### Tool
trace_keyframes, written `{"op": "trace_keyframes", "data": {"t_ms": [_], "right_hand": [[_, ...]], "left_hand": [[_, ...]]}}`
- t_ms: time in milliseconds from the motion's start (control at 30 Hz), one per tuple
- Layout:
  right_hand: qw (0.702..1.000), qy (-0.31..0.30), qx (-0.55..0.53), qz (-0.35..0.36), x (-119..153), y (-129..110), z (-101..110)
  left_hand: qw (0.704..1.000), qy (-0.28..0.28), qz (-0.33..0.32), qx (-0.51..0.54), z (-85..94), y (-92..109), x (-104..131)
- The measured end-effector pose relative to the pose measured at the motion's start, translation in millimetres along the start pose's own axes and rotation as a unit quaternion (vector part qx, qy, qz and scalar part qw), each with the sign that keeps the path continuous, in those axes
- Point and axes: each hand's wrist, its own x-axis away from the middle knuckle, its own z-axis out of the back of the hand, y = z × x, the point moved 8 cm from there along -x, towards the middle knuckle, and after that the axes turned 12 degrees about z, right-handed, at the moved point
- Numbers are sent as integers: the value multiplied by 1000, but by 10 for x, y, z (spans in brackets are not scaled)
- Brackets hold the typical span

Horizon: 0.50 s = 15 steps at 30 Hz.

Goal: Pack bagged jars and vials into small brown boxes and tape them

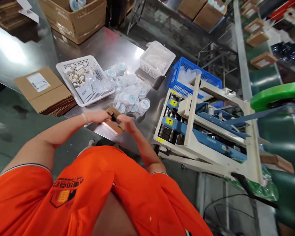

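A small brown cardboard box (115, 127) is held between my two hands at the front edge of the steel table. My left hand (102, 116) grips its left side, fingers closed on the cardboard. On the right side my right hand (127, 124) is closed on the box too, slightly blurred. The box's top looks open, with a dark gap between the hands; what is inside cannot be made out. Just beyond lie several bagged round items with teal-printed lids (131, 98). A white basket (82, 103) to the left holds small white-capped bottles (77, 77) and flat packets (95, 87).
A stack of flattened cartons (44, 88) lies at the left edge. Farther back stand a large cardboard box (76, 24), a white basket with clear bags (157, 59) and a blue crate (173, 77). A roller machine (194, 131) and a green conveyor (267, 131) are right.
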Motion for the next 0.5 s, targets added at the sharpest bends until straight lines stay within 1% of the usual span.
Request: {"op": "trace_keyframes", "data": {"t_ms": [33,67,100,133,167,200,233,267,300,367,400,433,500], "right_hand": [[996,54,29,-62,33,83,123],[987,84,56,-124,68,136,188],[978,82,76,-179,94,148,177],[971,50,85,-219,104,115,88],[965,1,90,-246,107,44,-57],[959,-51,96,-262,111,-53,-223],[953,-93,106,-269,117,-161,-378],[948,-118,120,-270,122,-261,-495],[945,-127,134,-270,126,-335,-566],[946,-116,141,-269,138,-372,-588],[948,-104,129,-273,152,-333,-555],[949,-84,107,-284,174,-264,-502],[948,-19,35,-317,224,-105,-399]], "left_hand": [[1000,5,21,-6,-67,-7,-32],[999,28,44,-8,-111,-12,-60],[995,69,72,-4,-134,-22,-75],[987,121,106,9,-142,-50,-72],[971,181,153,30,-137,-110,-46],[946,241,209,59,-134,-197,3],[916,290,259,96,-145,-289,60],[890,320,294,141,-176,-365,99],[870,333,307,194,-215,-421,111],[841,333,291,312,-285,-472,99],[821,334,282,367,-314,-490,121],[796,339,287,411,-348,-520,184],[742,341,338,467,-463,-607,419]]}}
